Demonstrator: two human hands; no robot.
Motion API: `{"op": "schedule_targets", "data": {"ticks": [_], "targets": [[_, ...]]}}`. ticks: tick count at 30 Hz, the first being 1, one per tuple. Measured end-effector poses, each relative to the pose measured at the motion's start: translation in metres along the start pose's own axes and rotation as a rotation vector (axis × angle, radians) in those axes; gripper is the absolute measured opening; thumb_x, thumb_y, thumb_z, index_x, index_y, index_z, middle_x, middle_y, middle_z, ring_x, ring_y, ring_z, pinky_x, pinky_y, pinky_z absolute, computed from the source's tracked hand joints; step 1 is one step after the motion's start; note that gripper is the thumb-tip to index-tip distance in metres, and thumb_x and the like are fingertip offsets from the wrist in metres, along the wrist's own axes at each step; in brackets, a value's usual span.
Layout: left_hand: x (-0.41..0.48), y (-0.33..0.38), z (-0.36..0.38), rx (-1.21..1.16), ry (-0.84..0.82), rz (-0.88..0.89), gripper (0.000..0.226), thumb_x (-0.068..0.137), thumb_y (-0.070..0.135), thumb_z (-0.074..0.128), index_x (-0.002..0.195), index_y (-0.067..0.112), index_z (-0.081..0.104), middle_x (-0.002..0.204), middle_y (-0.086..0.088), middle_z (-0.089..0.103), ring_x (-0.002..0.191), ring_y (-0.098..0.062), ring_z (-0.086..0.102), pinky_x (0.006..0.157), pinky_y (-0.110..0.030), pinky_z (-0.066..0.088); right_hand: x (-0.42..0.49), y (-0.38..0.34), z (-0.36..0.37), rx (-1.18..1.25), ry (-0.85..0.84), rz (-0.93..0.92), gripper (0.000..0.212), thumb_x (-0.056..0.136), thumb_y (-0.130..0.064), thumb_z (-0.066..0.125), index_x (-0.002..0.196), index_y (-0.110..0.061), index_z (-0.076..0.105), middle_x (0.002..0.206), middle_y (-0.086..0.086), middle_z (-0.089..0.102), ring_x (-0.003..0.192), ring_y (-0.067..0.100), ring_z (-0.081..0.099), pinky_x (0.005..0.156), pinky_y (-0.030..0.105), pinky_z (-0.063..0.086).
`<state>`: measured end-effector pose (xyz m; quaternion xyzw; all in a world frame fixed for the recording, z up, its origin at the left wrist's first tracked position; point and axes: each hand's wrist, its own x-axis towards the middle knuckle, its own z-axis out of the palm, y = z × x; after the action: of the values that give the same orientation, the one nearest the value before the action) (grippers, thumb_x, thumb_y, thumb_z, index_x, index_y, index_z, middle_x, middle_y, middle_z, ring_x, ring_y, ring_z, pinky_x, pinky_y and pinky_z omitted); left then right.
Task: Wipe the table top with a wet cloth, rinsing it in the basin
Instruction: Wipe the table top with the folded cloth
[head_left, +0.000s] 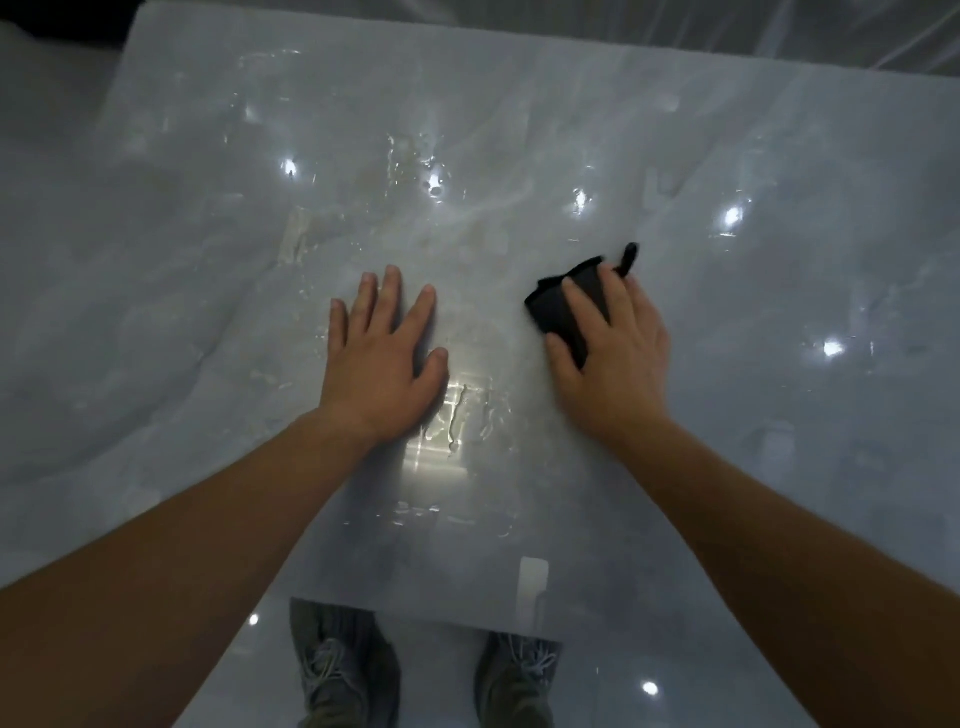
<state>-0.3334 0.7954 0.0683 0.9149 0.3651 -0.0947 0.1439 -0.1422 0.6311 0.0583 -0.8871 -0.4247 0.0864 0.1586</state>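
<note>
A glossy pale grey marble-look table top (519, 130) fills the view, with wet streaks and droplets across its middle. My right hand (613, 358) presses a dark folded cloth (566, 301) flat on the table, right of centre; a corner of the cloth sticks out past my fingers. My left hand (382, 353) lies flat on the wet surface to the left of the cloth, fingers spread, holding nothing. No basin is in view.
The table's near edge (415, 613) runs just above my two grey shoes (337, 670) on a shiny tiled floor. The table's left edge slants from top left down. Clear plastic sheeting (831, 31) lies beyond the far right corner.
</note>
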Motion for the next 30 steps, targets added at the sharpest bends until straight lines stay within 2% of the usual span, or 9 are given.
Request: {"op": "schedule_targets", "data": {"ticks": [3, 7, 9, 12, 14, 20, 23, 27, 30], "targets": [[-0.002, -0.004, -0.002, -0.031, -0.009, 0.026, 0.072, 0.093, 0.058, 0.023, 0.159, 0.033, 0.012, 0.169, -0.004, -0.008, 0.154, -0.024, -0.014, 0.123, -0.049, -0.01, -0.062, -0.032, 0.011, 0.015, -0.061, -0.248, 0.053, 0.094, -0.047, 0.052, 0.143, -0.028, 0.052, 0.16, 0.009, 0.035, 0.146, 0.035, 0.03, 0.117, 0.05, 0.026], [-0.02, -0.017, -0.005, -0.087, 0.042, 0.121, 0.064, 0.097, 0.048, 0.028, 0.156, 0.024, 0.03, 0.169, -0.008, 0.007, 0.155, -0.026, -0.003, 0.124, -0.047, -0.004, -0.077, -0.029, 0.01, 0.024, -0.134, -0.312, 0.052, 0.097, -0.048, 0.048, 0.145, -0.03, 0.05, 0.161, 0.006, 0.034, 0.148, 0.031, 0.028, 0.119, 0.049, 0.026], [-0.038, -0.027, -0.005, -0.072, 0.068, 0.137, 0.059, 0.097, 0.045, 0.03, 0.152, 0.023, 0.036, 0.167, -0.01, 0.013, 0.155, -0.029, 0.002, 0.124, -0.051, 0.0, -0.057, -0.019, 0.009, 0.018, -0.073, -0.178, 0.054, 0.094, -0.047, 0.049, 0.145, -0.028, 0.05, 0.16, 0.008, 0.035, 0.146, 0.034, 0.031, 0.116, 0.052, 0.029], [-0.069, -0.048, -0.005, -0.044, 0.052, 0.091, 0.057, 0.097, 0.045, 0.031, 0.15, 0.025, 0.037, 0.167, -0.012, 0.015, 0.155, -0.032, 0.003, 0.123, -0.055, 0.001, -0.027, -0.021, 0.006, 0.033, 0.004, 0.176, 0.055, 0.097, -0.045, 0.046, 0.149, -0.029, 0.043, 0.164, 0.005, 0.026, 0.151, 0.03, 0.019, 0.12, 0.049, 0.02], [-0.083, -0.06, -0.003, -0.018, -0.002, 0.074, 0.062, 0.096, 0.048, 0.025, 0.154, 0.027, 0.033, 0.168, -0.012, 0.01, 0.155, -0.032, -0.001, 0.123, -0.055, 0.0, -0.019, -0.041, 0.012, 0.023, 0.025, 0.248, 0.053, 0.099, -0.042, 0.048, 0.15, -0.029, 0.041, 0.164, 0.004, 0.023, 0.152, 0.029, 0.016, 0.121, 0.049, 0.017], [-0.088, -0.07, -0.002, -0.095, -0.049, 0.088, 0.067, 0.094, 0.049, 0.014, 0.157, 0.031, 0.025, 0.169, -0.007, 0.002, 0.155, -0.027, -0.008, 0.124, -0.049, -0.005, -0.081, -0.129, 0.046, 0.019, -0.143, -0.264, 0.049, 0.098, -0.044, 0.045, 0.145, -0.031, 0.049, 0.161, 0.004, 0.034, 0.149, 0.032, 0.025, 0.12, 0.049, 0.023], [-0.088, -0.07, -0.002, -0.108, -0.07, 0.101, 0.066, 0.095, 0.046, 0.012, 0.158, 0.03, 0.023, 0.169, -0.006, -0.003, 0.154, -0.026, -0.013, 0.122, -0.047, -0.01, -0.096, -0.118, 0.043, 0.011, -0.192, -0.357, 0.049, 0.098, -0.044, 0.046, 0.145, -0.031, 0.049, 0.161, 0.003, 0.032, 0.151, 0.029, 0.024, 0.119, 0.047, 0.024], [-0.094, -0.074, 0.005, -0.047, -0.071, 0.131, 0.063, 0.098, 0.049, 0.016, 0.159, 0.03, 0.017, 0.168, -0.008, -0.008, 0.153, -0.028, -0.017, 0.122, -0.052, -0.012, -0.105, -0.067, 0.024, 0.019, -0.097, -0.063, 0.053, 0.095, -0.046, 0.045, 0.144, -0.027, 0.05, 0.161, 0.005, 0.033, 0.149, 0.031, 0.026, 0.115, 0.052, 0.03], [-0.101, -0.077, 0.02, 0.069, -0.02, 0.18, 0.067, 0.1, 0.056, 0.021, 0.16, 0.029, 0.011, 0.168, -0.011, -0.01, 0.152, -0.032, -0.019, 0.12, -0.06, -0.008, -0.11, -0.064, 0.019, 0.005, -0.021, 0.178, 0.056, 0.095, -0.046, 0.044, 0.147, -0.027, 0.046, 0.162, 0.005, 0.029, 0.15, 0.031, 0.023, 0.117, 0.05, 0.025]]}}
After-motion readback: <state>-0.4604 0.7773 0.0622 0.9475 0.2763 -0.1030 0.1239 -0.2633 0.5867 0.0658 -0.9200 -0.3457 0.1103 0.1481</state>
